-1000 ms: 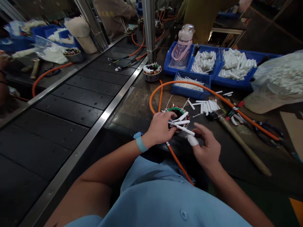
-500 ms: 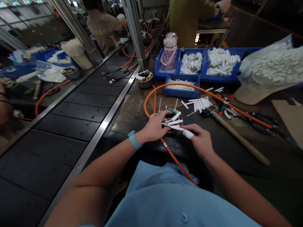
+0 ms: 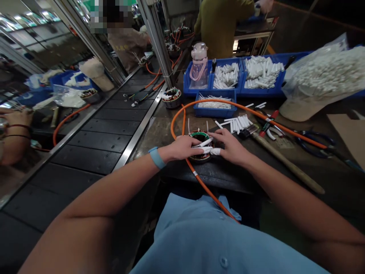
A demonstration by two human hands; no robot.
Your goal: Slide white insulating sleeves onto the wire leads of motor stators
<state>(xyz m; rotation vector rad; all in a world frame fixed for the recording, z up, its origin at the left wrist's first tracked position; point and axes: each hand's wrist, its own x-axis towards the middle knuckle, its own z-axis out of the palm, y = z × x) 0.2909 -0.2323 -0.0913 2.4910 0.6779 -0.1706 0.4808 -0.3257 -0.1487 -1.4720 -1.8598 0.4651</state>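
Note:
A round wire-wound stator (image 3: pixel 199 156) sits on the bench in front of me, with green and reddish-brown windings and white leads standing at its far side. White insulating sleeves (image 3: pixel 205 143) lie across its top. My left hand (image 3: pixel 182 147) is at the stator's left side, fingers closed on a white sleeve. From the right, my right hand (image 3: pixel 230 147) grips the stator's edge, forefinger on the far rim and white-wrapped thumb (image 3: pixel 215 151) near the sleeve ends. An orange cable (image 3: pixel 203 184) loops around the stator and down towards my lap.
Loose white sleeves (image 3: pixel 239 123), a wooden-handled hammer (image 3: pixel 288 163) and pliers (image 3: pixel 315 144) lie right. Blue bins (image 3: pixel 215 111) and a bottle (image 3: pixel 199 68) stand behind. A slatted conveyor (image 3: pixel 97 140) runs left; another stator (image 3: pixel 171 98) sits beside it. Co-workers are beyond.
My right hand has moved up and left from the sleeve end onto the stator's right rim. My left hand has shifted slightly left and lies flatter over the sleeves.

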